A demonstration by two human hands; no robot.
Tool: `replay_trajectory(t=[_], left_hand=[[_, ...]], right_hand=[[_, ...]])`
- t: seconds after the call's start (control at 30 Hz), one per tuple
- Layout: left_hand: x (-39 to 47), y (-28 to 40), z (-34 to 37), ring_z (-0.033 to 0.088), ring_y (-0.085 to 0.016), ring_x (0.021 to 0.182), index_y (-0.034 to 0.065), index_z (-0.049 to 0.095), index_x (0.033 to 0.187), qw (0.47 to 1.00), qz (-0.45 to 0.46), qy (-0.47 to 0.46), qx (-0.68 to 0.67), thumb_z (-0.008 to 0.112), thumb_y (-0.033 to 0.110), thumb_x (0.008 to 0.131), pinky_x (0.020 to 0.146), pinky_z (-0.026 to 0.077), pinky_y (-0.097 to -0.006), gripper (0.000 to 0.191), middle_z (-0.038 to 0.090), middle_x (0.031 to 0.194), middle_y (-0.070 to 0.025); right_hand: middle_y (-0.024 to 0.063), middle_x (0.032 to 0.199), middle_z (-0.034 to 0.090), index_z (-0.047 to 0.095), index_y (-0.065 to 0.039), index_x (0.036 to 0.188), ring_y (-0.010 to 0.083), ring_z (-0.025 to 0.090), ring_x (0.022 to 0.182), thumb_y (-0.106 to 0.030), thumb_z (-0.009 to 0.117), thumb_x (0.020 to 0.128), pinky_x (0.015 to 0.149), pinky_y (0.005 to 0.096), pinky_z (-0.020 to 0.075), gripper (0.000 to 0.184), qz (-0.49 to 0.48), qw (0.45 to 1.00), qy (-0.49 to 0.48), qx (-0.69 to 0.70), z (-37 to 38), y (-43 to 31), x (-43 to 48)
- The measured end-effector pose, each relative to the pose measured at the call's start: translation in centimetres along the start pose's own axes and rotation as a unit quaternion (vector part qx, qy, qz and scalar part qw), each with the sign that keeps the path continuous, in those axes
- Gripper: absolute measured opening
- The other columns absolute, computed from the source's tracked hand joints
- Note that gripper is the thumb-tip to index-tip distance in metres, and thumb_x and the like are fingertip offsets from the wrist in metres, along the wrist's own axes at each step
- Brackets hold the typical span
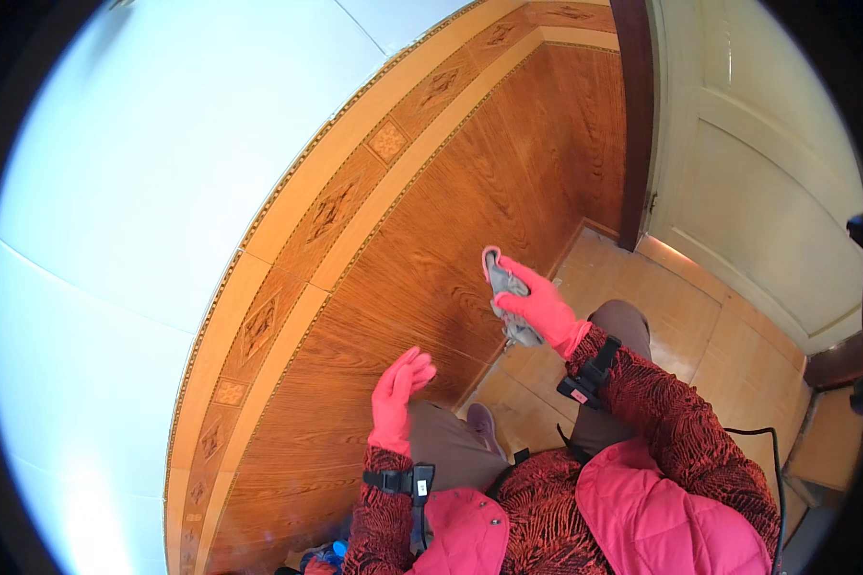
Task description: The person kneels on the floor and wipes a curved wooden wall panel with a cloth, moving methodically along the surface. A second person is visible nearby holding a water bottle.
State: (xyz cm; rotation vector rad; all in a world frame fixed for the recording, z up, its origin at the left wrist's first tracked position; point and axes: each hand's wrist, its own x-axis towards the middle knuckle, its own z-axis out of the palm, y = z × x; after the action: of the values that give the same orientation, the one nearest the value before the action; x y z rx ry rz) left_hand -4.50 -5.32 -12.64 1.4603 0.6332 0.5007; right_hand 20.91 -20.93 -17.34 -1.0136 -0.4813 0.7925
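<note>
My right hand (543,305), in a pink glove, grips a crumpled grey cloth (507,282) with a pink edge between thumb and fingers. The cloth is in front of the lower part of a wood-grain tiled wall (431,273); contact between them cannot be made out. Lower and to the left, my left hand (390,411) wears a matching pink glove. Its fingers are loosely bent, with nothing visible in them, and it is held above my left knee.
A patterned border (331,208) separates the brown tiles from pale upper tiles (151,180). At right stands a cream panelled door (762,180) in a dark frame (634,129). Floor tiles (676,309) lie below. A black cable (775,460) hangs by my right arm. Blue items (327,555) are at bottom left.
</note>
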Motion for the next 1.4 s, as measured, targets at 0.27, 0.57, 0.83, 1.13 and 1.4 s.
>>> replay_trajectory(t=[0.27,0.57,0.83,1.13,1.4], left_hand=[[-4.6,-4.4,-3.5,0.071,-0.017,0.076,-0.0017,0.060,0.132,0.989,-0.034,0.144,0.009,0.049,0.028,0.107,0.071,0.056,-0.0274,0.041,0.073,0.109,-0.0163],[-4.7,-5.2,-2.7,0.072,-0.020,0.085,-0.0049,0.061,0.129,0.983,-0.002,0.180,0.021,0.046,0.027,0.107,0.077,0.057,-0.0295,0.042,0.072,0.111,-0.0174],[-4.8,-5.7,-3.3,0.072,-0.023,0.092,-0.0058,0.061,0.128,0.982,0.029,0.184,0.007,0.046,0.028,0.108,0.084,0.057,-0.0329,0.042,0.071,0.115,-0.0182],[-4.1,-5.3,-2.8,0.071,-0.024,0.097,-0.0067,0.061,0.128,0.986,0.034,0.164,0.025,0.044,0.029,0.108,0.087,0.056,-0.0338,0.044,0.069,0.118,-0.0192],[-4.8,-5.3,-2.5,0.071,-0.024,0.098,-0.0072,0.061,0.127,0.983,0.046,0.169,0.046,0.043,0.028,0.109,0.088,0.056,-0.0349,0.043,0.069,0.119,-0.0196]], right_hand=[[0.0157,0.149,0.047,0.056,-0.015,0.139,0.0361,0.052,0.131,-0.008,0.076,0.075,0.099,0.0387,0.0529,0.067,-0.487,0.796,0.001,-0.359,8.4,-10.2,5.2],[0.0023,0.138,0.052,0.061,-0.027,0.119,0.0335,0.050,0.131,-0.008,0.064,0.080,0.080,0.0394,0.0589,0.043,-0.562,0.601,-0.020,-0.568,15.4,-15.3,10.7],[0.0113,0.141,0.055,0.059,-0.013,0.134,0.0318,0.053,0.130,-0.005,0.069,0.083,0.104,0.0363,0.0477,0.052,-0.495,0.729,0.190,-0.433,7.8,-18.9,18.0],[0.0146,0.146,0.048,0.058,-0.020,0.131,0.0429,0.051,0.130,-0.014,0.070,0.082,0.088,0.0480,0.0568,0.051,-0.503,0.711,0.186,-0.455,12.8,-13.7,13.9],[0.0182,0.147,0.047,0.059,-0.019,0.130,0.0456,0.050,0.129,-0.013,0.071,0.081,0.094,0.0473,0.0526,0.051,-0.472,0.680,0.130,-0.546,13.8,-8.9,11.0]])
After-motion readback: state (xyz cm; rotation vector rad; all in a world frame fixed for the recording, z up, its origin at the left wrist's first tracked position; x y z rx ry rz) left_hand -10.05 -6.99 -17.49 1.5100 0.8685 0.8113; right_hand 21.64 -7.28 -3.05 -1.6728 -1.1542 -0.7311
